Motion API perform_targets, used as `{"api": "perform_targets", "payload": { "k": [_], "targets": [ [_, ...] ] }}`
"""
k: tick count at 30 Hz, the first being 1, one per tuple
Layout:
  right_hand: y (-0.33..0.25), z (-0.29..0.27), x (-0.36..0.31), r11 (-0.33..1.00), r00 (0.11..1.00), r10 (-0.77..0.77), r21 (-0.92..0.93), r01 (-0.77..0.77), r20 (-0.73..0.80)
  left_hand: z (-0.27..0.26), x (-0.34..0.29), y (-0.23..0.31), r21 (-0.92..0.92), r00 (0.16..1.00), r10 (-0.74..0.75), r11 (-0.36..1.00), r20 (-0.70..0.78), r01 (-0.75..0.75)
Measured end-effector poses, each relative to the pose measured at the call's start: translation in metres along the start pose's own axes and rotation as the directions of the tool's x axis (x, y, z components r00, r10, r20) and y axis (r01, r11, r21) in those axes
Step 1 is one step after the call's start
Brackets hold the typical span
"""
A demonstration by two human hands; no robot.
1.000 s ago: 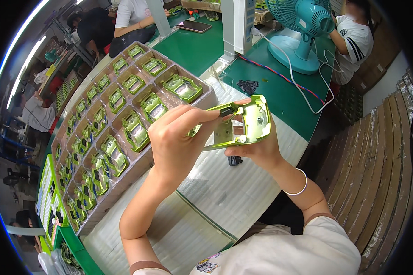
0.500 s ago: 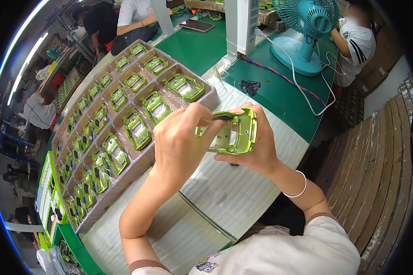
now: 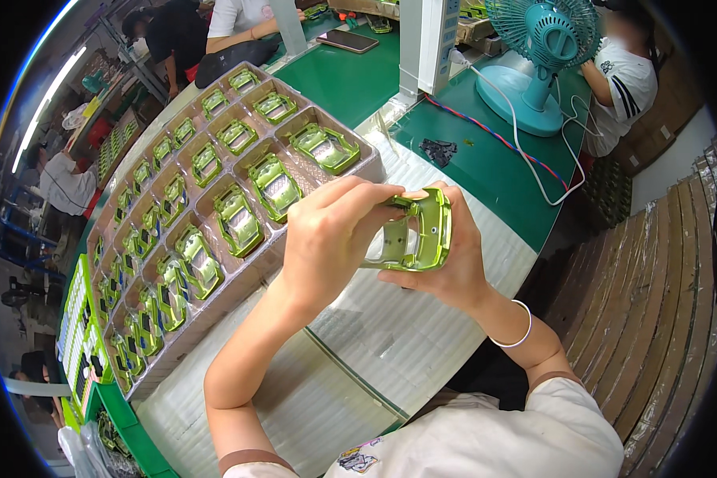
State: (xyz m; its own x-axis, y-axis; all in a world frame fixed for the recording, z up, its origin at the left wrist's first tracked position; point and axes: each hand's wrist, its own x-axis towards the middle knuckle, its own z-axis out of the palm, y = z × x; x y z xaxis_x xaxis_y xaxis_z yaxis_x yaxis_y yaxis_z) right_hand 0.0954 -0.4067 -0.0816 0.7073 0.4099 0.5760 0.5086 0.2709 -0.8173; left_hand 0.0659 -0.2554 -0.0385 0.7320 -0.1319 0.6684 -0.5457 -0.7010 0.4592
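One held shell (image 3: pixel 432 235), one fan (image 3: pixel 556 44), perhaps twenty-odd trayed shells (image 3: pixel 244 229).

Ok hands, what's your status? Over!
Right hand gripping green shell. Left hand at its edge, hiding part. Tray of similar shells close by on the left.

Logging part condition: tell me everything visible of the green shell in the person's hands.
The green shell looks like glossy moulded plastic: hollow, car-body-like, with a raised rim, a cut-out opening and small dark spots inside. It is held tilted, hollow side toward the camera, above the pale bench covering. The right hand grips it from its right, thumb along the lower edge; the left hand partly covers its left end, contact unclear.
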Motion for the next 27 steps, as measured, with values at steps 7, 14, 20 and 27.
{"api": "perform_targets", "payload": {
  "k": [7, 14, 20, 27],
  "targets": [
    [-0.002, -0.006, 0.008, 0.940, 0.983, -0.164, -0.289, 0.182, 0.085, -0.001, 0.007, -0.011, 0.005, 0.983, 0.174, 0.985, -0.059, -0.174],
    [0.006, -0.017, 0.013, 0.975, 0.991, -0.057, -0.205, 0.082, 0.125, 0.006, -0.001, -0.041, -0.477, 0.981, 0.116, 0.861, -0.158, -0.178],
    [0.000, -0.006, 0.009, 0.841, 0.990, -0.124, -0.521, 0.143, 0.073, 0.014, -0.007, -0.050, -0.419, 0.953, 0.202, 0.863, -0.228, -0.283],
    [-0.013, 0.000, 0.002, 0.818, 0.989, -0.139, -0.557, 0.144, 0.053, 0.028, -0.015, -0.049, -0.272, 0.938, 0.081, 0.945, -0.336, -0.179]
  ]
}}
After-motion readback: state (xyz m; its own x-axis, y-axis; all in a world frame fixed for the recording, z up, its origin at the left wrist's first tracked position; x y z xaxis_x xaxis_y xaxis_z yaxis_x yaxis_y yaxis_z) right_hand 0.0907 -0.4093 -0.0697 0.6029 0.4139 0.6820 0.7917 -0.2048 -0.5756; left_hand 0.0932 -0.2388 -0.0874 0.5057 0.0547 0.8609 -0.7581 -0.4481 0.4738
